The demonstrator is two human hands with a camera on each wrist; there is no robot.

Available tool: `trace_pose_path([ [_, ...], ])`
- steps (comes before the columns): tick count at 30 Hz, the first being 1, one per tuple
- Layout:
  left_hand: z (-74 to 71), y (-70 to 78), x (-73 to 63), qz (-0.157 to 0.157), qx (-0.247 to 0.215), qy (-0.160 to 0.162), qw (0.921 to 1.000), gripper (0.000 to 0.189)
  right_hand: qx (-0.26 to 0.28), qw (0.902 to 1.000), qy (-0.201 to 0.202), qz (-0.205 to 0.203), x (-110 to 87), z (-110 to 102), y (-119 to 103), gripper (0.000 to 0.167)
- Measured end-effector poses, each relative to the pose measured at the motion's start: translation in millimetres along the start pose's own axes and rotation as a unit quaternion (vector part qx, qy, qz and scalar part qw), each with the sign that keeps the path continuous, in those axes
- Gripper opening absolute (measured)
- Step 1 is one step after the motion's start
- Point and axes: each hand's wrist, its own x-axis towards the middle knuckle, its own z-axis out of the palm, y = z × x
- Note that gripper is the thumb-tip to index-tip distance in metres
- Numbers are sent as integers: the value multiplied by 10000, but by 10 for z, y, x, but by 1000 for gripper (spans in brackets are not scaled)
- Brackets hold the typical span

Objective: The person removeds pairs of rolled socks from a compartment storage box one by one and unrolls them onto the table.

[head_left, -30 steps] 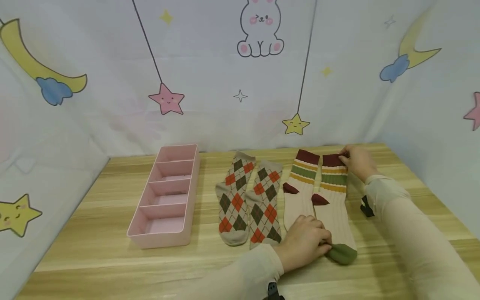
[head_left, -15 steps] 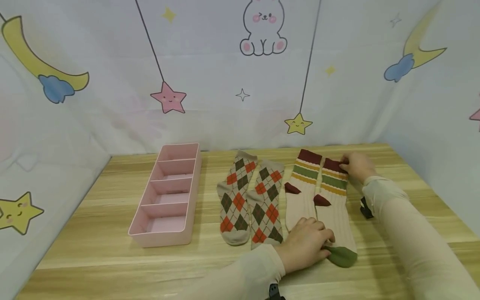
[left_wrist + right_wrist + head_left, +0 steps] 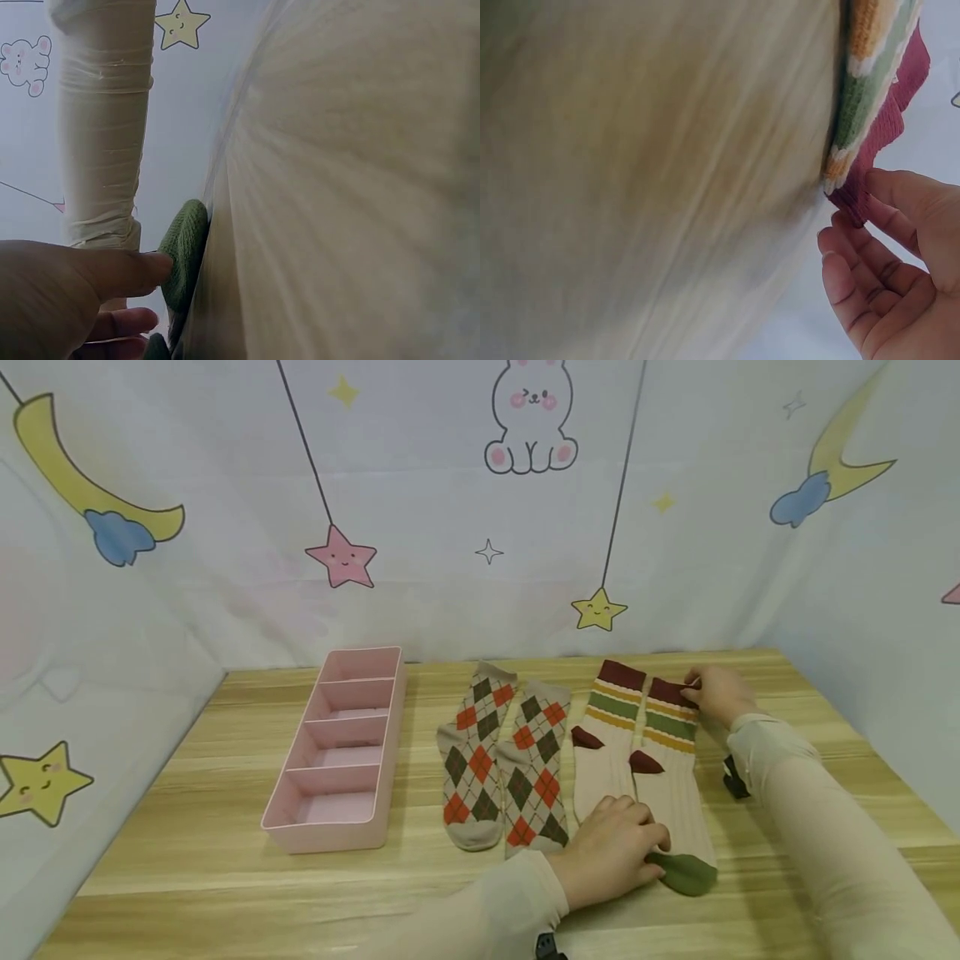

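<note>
Two cream socks with maroon cuffs and green and mustard stripes lie side by side on the table. My right hand [image 3: 722, 695] pinches the cuff corner of the right striped sock [image 3: 672, 802] between thumb and fingers; the right wrist view shows its maroon edge slightly lifted. At the near end, my left hand [image 3: 611, 852] has its thumb against that sock's green toe [image 3: 185, 251], its fingers bent at the toe. The toe of the left striped sock [image 3: 602, 768] is hidden under the left hand.
Two beige argyle socks, a left one [image 3: 474, 760] and a right one [image 3: 534, 768], lie flat left of the striped pair. Farther left stands a pink divided box [image 3: 330, 838]. A printed cloth [image 3: 420, 485] walls the back and sides of the wooden table [image 3: 187, 893].
The right striped sock has slid slightly toward me, its cuff now lower than its neighbour's. Both hands have kept their hold; the head view has shifted a little.
</note>
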Motion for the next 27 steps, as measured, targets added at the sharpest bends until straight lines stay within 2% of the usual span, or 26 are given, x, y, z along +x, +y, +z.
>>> trace_pose_path([
  [6,-34,-22,-3,30,42,-18,10000,23,75,9999,-95,50,-10,-56,-12,38],
  [13,-73,-45,2,11,194,81,9998,23,-110,9999,80,-99,-31,-102,-26,41],
  [22,-116,-118,-12,117,772,140,9968,23,-139,9996,171,-201,-32,-100,-36,45],
  [27,-162,-190,-51,67,952,79,9954,21,-156,9989,272,-354,-67,-103,-110,47],
])
